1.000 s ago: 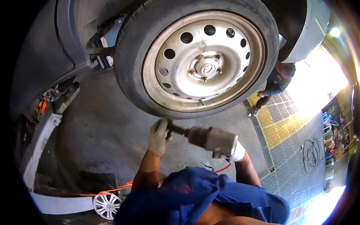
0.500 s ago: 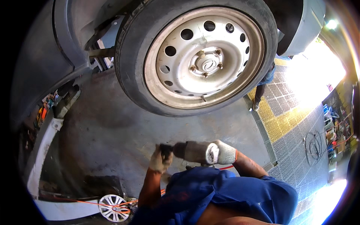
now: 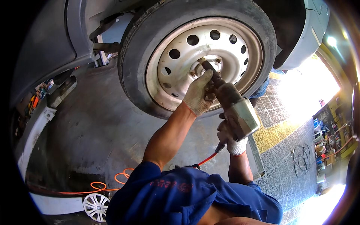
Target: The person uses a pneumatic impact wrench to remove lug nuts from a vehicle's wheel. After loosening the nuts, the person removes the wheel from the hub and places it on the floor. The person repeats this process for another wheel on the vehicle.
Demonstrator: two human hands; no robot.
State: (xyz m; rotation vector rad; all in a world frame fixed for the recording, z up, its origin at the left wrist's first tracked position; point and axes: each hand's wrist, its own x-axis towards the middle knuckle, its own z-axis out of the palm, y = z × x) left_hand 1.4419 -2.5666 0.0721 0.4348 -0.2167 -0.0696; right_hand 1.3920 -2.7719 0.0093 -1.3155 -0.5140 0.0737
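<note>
A raised car wheel with a silver steel rim (image 3: 176, 73) and black tyre (image 3: 133, 71) faces me. My right hand (image 3: 233, 141), in a whitish work glove, is closed round the handle of an air impact wrench (image 3: 240, 114). The wrench points up and left at the hub, its dark socket (image 3: 210, 69) at the upper-left wheel bolt (image 3: 202, 60); whether it is fully seated I cannot tell. My gloved left hand (image 3: 198, 92) is closed round the socket end. Another wheel bolt (image 3: 192, 74) shows at the hub's left. A red air hose (image 3: 208, 159) runs from the handle.
Grey car bodywork (image 3: 41, 48) hangs at the upper left. A white lift arm (image 3: 35, 131) curves along the left, near a hubcap (image 3: 96, 207) and a coiled orange hose (image 3: 98, 186). Behind the wheel is part of a person (image 3: 261, 88). A black cable (image 3: 302, 161) lies on the tiles.
Both hands have lifted the impact wrench from in front of my chest up to the wheel. It has swung from roughly level to aiming at the hub, covering part of it.
</note>
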